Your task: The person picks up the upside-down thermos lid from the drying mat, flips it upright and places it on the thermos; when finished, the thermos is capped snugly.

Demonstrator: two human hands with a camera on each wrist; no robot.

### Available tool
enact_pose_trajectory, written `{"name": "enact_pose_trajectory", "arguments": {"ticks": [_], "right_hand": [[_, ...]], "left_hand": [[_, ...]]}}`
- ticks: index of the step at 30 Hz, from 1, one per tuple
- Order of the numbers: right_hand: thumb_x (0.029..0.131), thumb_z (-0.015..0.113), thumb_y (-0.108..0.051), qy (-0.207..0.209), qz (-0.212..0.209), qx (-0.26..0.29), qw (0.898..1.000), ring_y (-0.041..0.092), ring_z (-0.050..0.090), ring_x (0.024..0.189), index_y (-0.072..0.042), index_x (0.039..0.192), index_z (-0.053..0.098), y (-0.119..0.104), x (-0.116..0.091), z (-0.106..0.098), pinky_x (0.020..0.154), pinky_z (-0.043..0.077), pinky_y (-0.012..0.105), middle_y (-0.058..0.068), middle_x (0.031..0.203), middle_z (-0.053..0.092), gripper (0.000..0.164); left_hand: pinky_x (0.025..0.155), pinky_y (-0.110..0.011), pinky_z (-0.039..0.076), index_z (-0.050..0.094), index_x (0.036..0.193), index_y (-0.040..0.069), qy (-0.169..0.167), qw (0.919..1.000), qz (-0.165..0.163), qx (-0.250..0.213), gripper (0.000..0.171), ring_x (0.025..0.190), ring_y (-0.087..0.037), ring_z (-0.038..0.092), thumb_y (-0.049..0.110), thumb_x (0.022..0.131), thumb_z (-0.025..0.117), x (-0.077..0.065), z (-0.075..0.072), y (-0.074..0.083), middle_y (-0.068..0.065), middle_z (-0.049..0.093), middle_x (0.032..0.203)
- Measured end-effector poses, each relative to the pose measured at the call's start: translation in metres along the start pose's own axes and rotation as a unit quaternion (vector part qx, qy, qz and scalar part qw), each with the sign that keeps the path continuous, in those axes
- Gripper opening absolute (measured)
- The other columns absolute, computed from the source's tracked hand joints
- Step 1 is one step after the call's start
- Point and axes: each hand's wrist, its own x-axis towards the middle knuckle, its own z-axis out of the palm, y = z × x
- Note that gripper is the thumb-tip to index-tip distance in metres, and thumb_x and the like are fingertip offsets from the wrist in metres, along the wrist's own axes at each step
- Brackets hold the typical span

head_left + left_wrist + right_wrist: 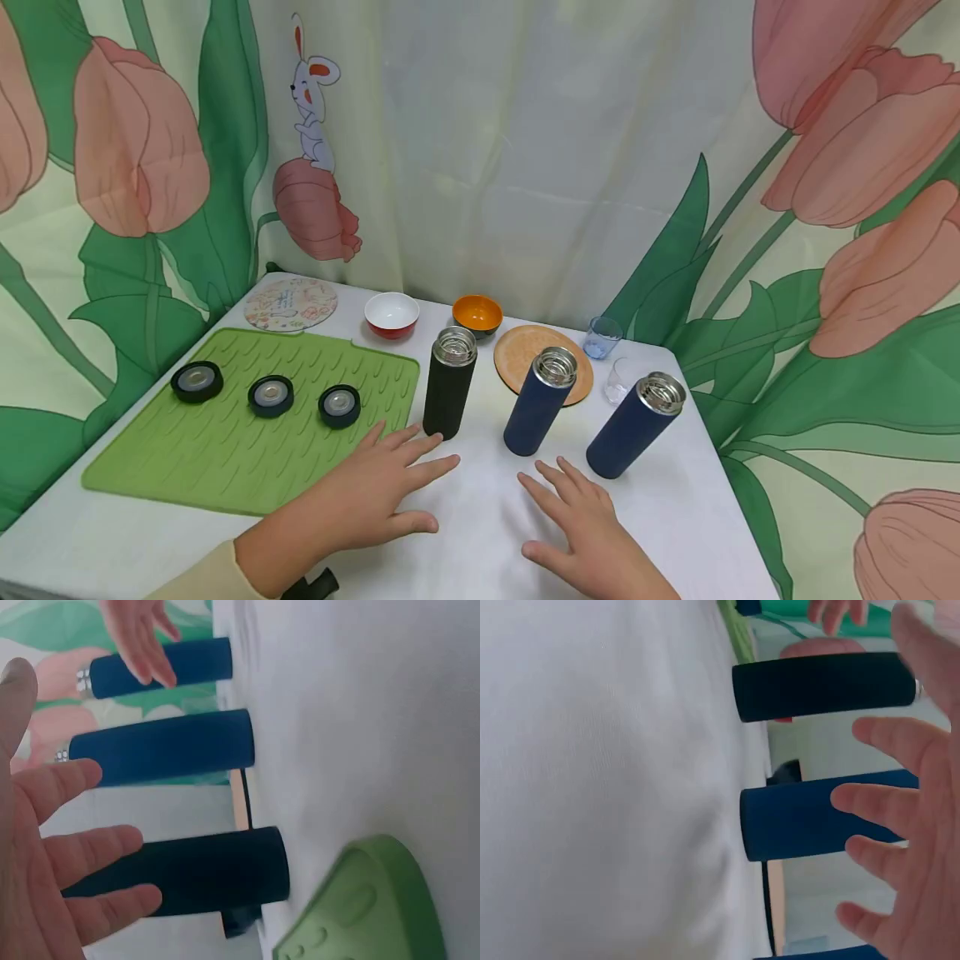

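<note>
An uncapped black vacuum flask (448, 392) and two uncapped navy flasks (534, 408) (632, 432) stand upright in a row, their steel necks showing. Three round black lids (197, 382) (271, 396) (339, 406) lie on the green mat (225, 475) to the left. My left hand (375, 490) hovers in front of the black flask, fingers spread and holding nothing. Nearest the two navy flasks is my right hand (588, 527), its fingers also spread and without anything in them. In the right wrist view, the fingers overlap the middle flask (810, 817); contact cannot be made out.
Along the back of the white table (480, 533) sit a patterned round mat (291, 303), a white-and-red bowl (392, 313), an orange bowl (477, 312), a round cork-coloured board (517, 350), a bluish glass (602, 337) and a clear glass (618, 382). A tulip-print curtain (525, 167) hangs behind.
</note>
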Motion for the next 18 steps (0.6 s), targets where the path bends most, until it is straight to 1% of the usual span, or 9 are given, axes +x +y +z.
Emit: {"name": "enact_pose_trajectory", "arguments": {"ticks": [3, 5, 7, 9, 11, 13, 14, 16, 18], "right_hand": [[0.1, 0.067, -0.056, 0.021, 0.012, 0.01, 1.0, 0.043, 0.04, 0.154, -0.025, 0.154, 0.056, 0.0, -0.002, 0.001, 0.116, 0.035, 0.075, 0.007, 0.16, 0.053, 0.063], [0.101, 0.069, -0.048, 0.031, 0.021, 0.014, 0.999, 0.037, 0.049, 0.149, -0.024, 0.149, 0.061, 0.0, -0.004, 0.002, 0.116, 0.042, 0.068, 0.002, 0.153, 0.06, 0.054], [0.103, 0.069, -0.043, 0.038, 0.021, 0.014, 0.999, 0.028, 0.057, 0.141, -0.025, 0.145, 0.065, 0.001, -0.007, 0.002, 0.114, 0.049, 0.059, -0.006, 0.146, 0.064, 0.046], [0.104, 0.069, -0.039, 0.045, 0.013, 0.014, 0.999, 0.021, 0.062, 0.134, -0.026, 0.142, 0.067, 0.002, -0.009, 0.002, 0.11, 0.054, 0.053, -0.012, 0.14, 0.066, 0.041], [0.104, 0.068, -0.038, 0.05, 0.001, 0.012, 0.999, 0.017, 0.064, 0.128, -0.027, 0.139, 0.069, 0.003, -0.011, 0.002, 0.107, 0.056, 0.049, -0.015, 0.136, 0.066, 0.037], [0.105, 0.068, -0.038, 0.055, -0.007, 0.011, 0.998, 0.015, 0.065, 0.126, -0.028, 0.136, 0.07, 0.003, -0.013, 0.001, 0.106, 0.056, 0.048, -0.017, 0.133, 0.067, 0.034], [0.104, 0.068, -0.037, 0.058, -0.012, 0.01, 0.998, 0.015, 0.065, 0.124, -0.027, 0.135, 0.071, 0.003, -0.014, 0.0, 0.106, 0.057, 0.048, -0.017, 0.132, 0.067, 0.032], [0.104, 0.069, -0.036, 0.06, -0.015, 0.01, 0.998, 0.015, 0.065, 0.123, -0.027, 0.133, 0.073, 0.004, -0.015, -0.001, 0.105, 0.057, 0.047, -0.017, 0.13, 0.068, 0.03], [0.104, 0.069, -0.035, 0.062, -0.017, 0.01, 0.998, 0.014, 0.065, 0.122, -0.026, 0.131, 0.074, 0.005, -0.016, -0.002, 0.105, 0.057, 0.046, -0.017, 0.129, 0.068, 0.029]], "left_hand": [[0.12, -0.07, 0.036, 0.056, 0.154, 0.034, 0.038, 0.9992, 0.009, 0.002, 0.065, 0.145, -0.03, 0.055, 0.072, 0.101, 0.051, -0.006, -0.001, -0.005, 0.001, 0.06, 0.155], [0.114, -0.058, 0.048, 0.067, 0.145, 0.028, 0.098, 0.995, 0.013, 0.02, 0.053, 0.132, -0.023, 0.066, 0.059, 0.103, 0.061, -0.013, -0.003, -0.015, 0.004, 0.071, 0.141], [0.104, -0.052, 0.056, 0.073, 0.136, 0.022, 0.158, 0.9866, -0.017, 0.036, 0.043, 0.119, -0.022, 0.073, 0.047, 0.102, 0.068, -0.024, -0.012, -0.031, 0.004, 0.077, 0.129], [0.1, -0.053, 0.057, 0.074, 0.134, 0.017, 0.205, 0.9732, -0.095, 0.045, 0.041, 0.118, -0.03, 0.073, 0.042, 0.101, 0.07, -0.037, -0.026, -0.056, -0.004, 0.078, 0.128], [0.096, -0.062, 0.056, 0.07, 0.138, 0.012, 0.224, 0.9531, -0.2, 0.039, 0.052, 0.119, -0.043, 0.07, 0.049, 0.102, 0.068, -0.053, -0.045, -0.087, -0.017, 0.074, 0.132], [0.089, -0.068, 0.053, 0.064, 0.142, 0.004, 0.213, 0.9287, -0.302, 0.028, 0.071, 0.116, -0.055, 0.065, 0.061, 0.1, 0.065, -0.07, -0.063, -0.12, -0.029, 0.068, 0.133], [0.083, -0.069, 0.052, 0.061, 0.141, -0.001, 0.202, 0.9177, -0.341, 0.023, 0.08, 0.112, -0.059, 0.063, 0.066, 0.098, 0.063, -0.079, -0.07, -0.136, -0.036, 0.065, 0.131], [0.068, -0.064, 0.053, 0.062, 0.129, -0.009, 0.172, 0.9004, -0.4, 0.001, 0.093, 0.095, -0.059, 0.064, 0.077, 0.093, 0.061, -0.096, -0.08, -0.165, -0.04, 0.065, 0.114], [0.06, -0.057, 0.053, 0.067, 0.11, -0.01, 0.126, 0.8856, -0.446, -0.03, 0.097, 0.082, -0.052, 0.066, 0.084, 0.089, 0.059, -0.108, -0.084, -0.186, -0.036, 0.066, 0.096]]}}
